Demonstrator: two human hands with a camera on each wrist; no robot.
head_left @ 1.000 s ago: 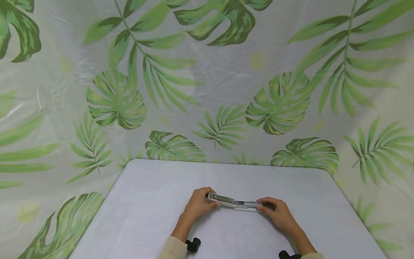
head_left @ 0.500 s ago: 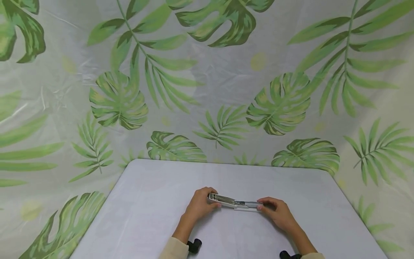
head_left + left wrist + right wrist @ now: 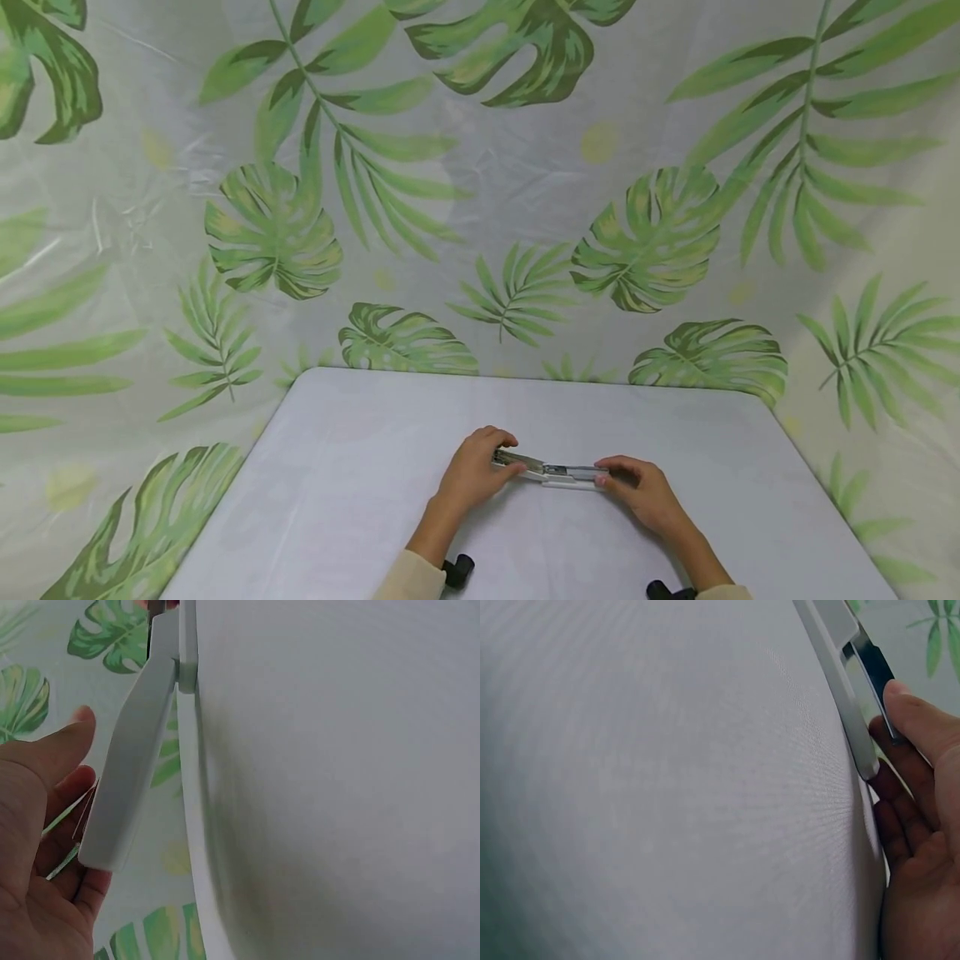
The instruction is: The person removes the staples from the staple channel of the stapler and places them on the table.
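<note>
A white stapler [image 3: 557,476] lies on the table, its top cover [image 3: 131,765] swung far back to the left and its metal magazine showing. My left hand [image 3: 474,471] is at the free end of that cover. In the left wrist view its thumb stands apart from the cover, while the loosely bent fingers [image 3: 90,889] are behind and below the end. At the other end, my right hand [image 3: 643,493] pinches the stapler's dark metal magazine rail [image 3: 877,675] between thumb and fingers. The white base [image 3: 840,697] runs beside the rail, close to the fingers.
The table [image 3: 360,433] has a white cover and rounded far corners. Behind it hangs a leaf-patterned sheet [image 3: 517,183]. Black wrist mounts [image 3: 459,572] show at both wrists.
My left hand has shifted slightly right and farther over the cover's end, and its thumb has straightened. The right hand and the stapler stay where they were.
</note>
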